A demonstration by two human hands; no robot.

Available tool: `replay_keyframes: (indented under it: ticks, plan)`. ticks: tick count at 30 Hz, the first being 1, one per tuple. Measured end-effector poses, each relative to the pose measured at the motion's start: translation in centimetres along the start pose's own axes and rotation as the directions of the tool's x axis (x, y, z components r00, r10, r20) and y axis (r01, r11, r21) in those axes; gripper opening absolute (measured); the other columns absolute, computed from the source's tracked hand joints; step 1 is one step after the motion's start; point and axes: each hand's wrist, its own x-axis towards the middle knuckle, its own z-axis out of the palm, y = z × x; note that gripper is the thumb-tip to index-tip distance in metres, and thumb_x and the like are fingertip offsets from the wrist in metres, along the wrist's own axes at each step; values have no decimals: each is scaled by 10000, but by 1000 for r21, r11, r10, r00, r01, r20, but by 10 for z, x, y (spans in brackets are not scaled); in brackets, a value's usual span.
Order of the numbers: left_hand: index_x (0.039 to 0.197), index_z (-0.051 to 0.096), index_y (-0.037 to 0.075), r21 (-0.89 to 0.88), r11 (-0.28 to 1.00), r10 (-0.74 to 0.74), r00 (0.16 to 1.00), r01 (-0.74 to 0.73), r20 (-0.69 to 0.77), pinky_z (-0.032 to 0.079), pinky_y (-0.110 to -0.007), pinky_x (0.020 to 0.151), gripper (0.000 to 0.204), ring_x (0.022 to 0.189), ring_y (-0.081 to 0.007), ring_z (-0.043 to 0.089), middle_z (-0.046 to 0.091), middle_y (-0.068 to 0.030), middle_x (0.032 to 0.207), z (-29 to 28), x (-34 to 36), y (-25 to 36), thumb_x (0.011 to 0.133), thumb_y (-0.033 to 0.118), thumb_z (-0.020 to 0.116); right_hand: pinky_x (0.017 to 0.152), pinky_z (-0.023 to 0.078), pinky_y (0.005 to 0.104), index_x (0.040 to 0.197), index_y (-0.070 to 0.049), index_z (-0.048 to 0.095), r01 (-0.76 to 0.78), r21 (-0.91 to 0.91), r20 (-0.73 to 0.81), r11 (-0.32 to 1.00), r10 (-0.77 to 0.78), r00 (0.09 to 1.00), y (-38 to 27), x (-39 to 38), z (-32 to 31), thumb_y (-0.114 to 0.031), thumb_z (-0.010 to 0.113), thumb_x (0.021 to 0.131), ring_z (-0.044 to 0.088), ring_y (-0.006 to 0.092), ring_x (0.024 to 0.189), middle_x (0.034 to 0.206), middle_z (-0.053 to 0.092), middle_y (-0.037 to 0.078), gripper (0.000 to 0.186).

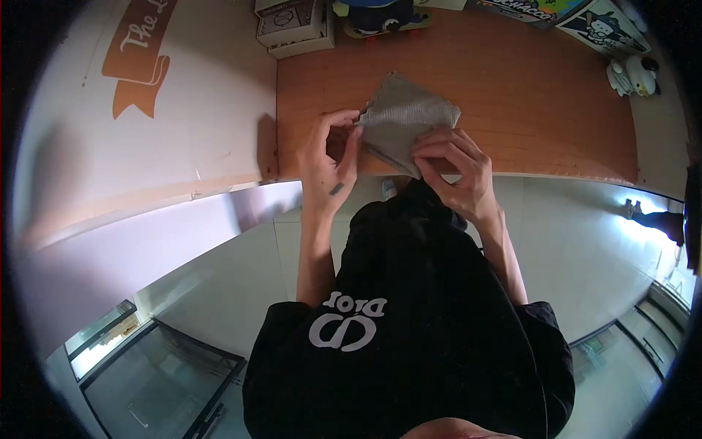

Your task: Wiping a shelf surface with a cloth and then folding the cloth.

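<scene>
My fingers on the left hand are pinching the left edge of the grey cloth, thumb and fingertips pressed together on the fabric. Right hand sits on the near corner, fingers curled and pressing the folded layers down against the counter. The cloth lies at the near edge of the wooden counter, folded into a rough wedge, its far corner pointing away from me.

To my eye this is a fold in the making, so the trick is keeping the edges matched: the left pinch should hold both layers together while the right hand pins the corner flat. If I let the right loosen, the layers could slide and the crease go crooked. Cardboard boxes and a small white toy sit well apart, out of my way.
</scene>
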Motion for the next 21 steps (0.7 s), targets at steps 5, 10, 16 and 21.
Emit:
replay_keyframes:
  ticks: [5,10,16,21]
  plan:
    - [1183,699,17,-3,1000,1,1000,-1,-14,477,-239,668,252,736,-117,592,706,-39,956,0,1,-3,940,-50,704,933,535,385,1048,-53,761,30,-55,-29,998,-32,999,7,-3,-4,-18,825,803,641,272,1091,1187,715,81,255]
    - [1194,697,21,-69,997,-36,999,35,-22,484,-250,685,271,750,-133,603,712,-49,977,-1,-3,-1,931,-42,708,1071,481,459,1200,-65,717,73,-109,-65,991,-80,995,5,-1,-5,-99,853,787,576,336,1284,1347,651,112,436]
    - [1220,704,36,-96,992,-84,996,85,19,515,-321,864,317,948,-198,654,732,-92,1108,-8,-3,3,907,-13,701,1132,439,497,1351,-77,645,54,-198,-2,979,-55,998,-3,3,-5,-150,881,760,500,382,1382,1453,582,136,641]
    - [1211,702,39,36,999,35,999,-34,-3,511,-327,893,366,988,-220,649,733,-101,1086,-4,1,1,860,-54,655,1190,401,522,1386,-66,622,54,-208,27,977,-49,998,-4,3,-4,-154,880,768,481,395,1419,1479,569,141,675]
